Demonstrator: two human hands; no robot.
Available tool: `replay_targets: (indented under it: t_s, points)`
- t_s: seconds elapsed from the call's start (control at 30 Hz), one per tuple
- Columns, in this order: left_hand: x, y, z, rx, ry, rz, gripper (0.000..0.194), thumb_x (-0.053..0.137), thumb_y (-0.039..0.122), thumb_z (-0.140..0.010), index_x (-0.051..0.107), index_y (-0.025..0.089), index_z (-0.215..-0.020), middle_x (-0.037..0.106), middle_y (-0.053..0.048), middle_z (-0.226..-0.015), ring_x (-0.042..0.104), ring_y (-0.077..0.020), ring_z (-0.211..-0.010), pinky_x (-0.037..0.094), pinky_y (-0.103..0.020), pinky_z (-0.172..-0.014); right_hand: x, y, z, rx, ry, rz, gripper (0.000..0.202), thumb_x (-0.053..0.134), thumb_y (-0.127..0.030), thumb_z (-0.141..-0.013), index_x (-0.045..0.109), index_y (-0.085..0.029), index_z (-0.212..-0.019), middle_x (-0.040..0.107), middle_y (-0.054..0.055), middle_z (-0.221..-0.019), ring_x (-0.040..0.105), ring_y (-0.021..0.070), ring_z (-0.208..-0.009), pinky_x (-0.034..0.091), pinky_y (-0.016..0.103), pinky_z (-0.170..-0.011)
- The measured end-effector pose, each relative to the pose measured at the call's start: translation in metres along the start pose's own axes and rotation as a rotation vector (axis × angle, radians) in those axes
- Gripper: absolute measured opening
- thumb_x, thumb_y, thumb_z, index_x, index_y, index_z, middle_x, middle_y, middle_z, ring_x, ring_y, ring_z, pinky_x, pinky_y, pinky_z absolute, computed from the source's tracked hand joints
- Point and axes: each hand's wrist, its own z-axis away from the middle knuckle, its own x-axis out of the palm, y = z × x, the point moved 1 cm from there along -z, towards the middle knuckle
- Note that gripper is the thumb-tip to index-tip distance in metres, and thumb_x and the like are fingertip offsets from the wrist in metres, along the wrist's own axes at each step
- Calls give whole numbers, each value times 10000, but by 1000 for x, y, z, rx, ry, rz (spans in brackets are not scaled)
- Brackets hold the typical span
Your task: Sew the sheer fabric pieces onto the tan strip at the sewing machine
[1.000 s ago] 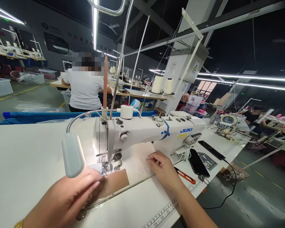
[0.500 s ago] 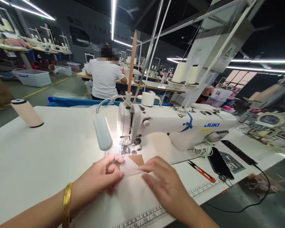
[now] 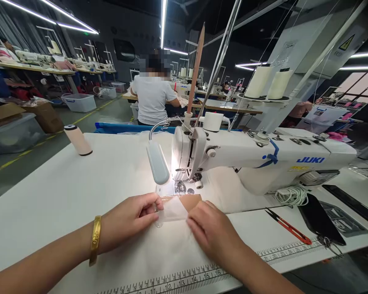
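A small sheer white fabric piece [image 3: 174, 211] lies over a tan piece [image 3: 192, 201] just in front of the presser foot [image 3: 180, 188] of a white JUKI sewing machine [image 3: 233, 151]. My left hand [image 3: 141, 212], with a gold bangle at the wrist, pinches the white fabric's left edge. By those fingertips shows a clear, curved strip [image 3: 159, 220] whose kind I cannot make out. At the right edge, my right hand [image 3: 213, 226] has its fingers closed on the white fabric, its fingertips partly hidden. The machine's lamp lights the needle area.
Orange-handled thread snips [image 3: 290, 228], a black phone [image 3: 320, 218] and a coiled pale cord [image 3: 291, 196] lie to the right. A peach thread cone [image 3: 78, 140] stands at the table's far left. A printed ruler [image 3: 178, 281] runs along the front edge. A person [image 3: 155, 98] sits ahead.
The view has swung left, so the machine appears further right. The white fabric lies flatter between my hands, and my right fingers have closed in at its right edge.
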Motion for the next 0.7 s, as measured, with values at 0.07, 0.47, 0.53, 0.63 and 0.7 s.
replay_targets:
  t_s: [0.07,0.47,0.53,0.63,0.7]
  points:
    - [-1,-4,1,-9,-4,-27,262,560,484,-932,627,235,-884,508,40,-719,462,-174,-668,345,-259,-606,-5,12,-2,79,5,66,266,535,-169,-1033,547,-215,-772,610,26,-804,571,206,-749,456,321,-653]
    - [5,-3,1,217,211,-288,306,581,496,-953,729,243,-1039,652,-41,-942,592,-235,-834,470,-331,-733,-6,-3,-23,64,-92,-56,253,667,-115,-968,653,-225,-1196,682,72,-1116,624,267,-1019,536,393,-851]
    - [7,-6,-4,195,226,-288,361,664,494,-906,700,228,-1146,651,-39,-935,590,-246,-840,470,-341,-732,-3,-1,-28,106,-86,-97,157,604,-69,-967,646,-220,-960,677,36,-977,621,231,-908,513,338,-775]
    - [10,-5,-10,129,198,-250,171,687,315,-853,677,193,-973,614,-12,-815,581,-231,-766,440,-323,-686,-4,-2,-29,127,-51,-279,213,540,-104,-984,592,-230,-820,647,0,-853,620,197,-800,485,284,-691]
    - [10,3,-9,143,183,-244,80,680,198,-816,621,198,-762,611,-6,-772,606,-219,-784,451,-305,-698,-6,-3,-22,107,-28,-427,207,526,-208,-1007,623,-242,-827,662,2,-846,640,198,-775,504,273,-679]
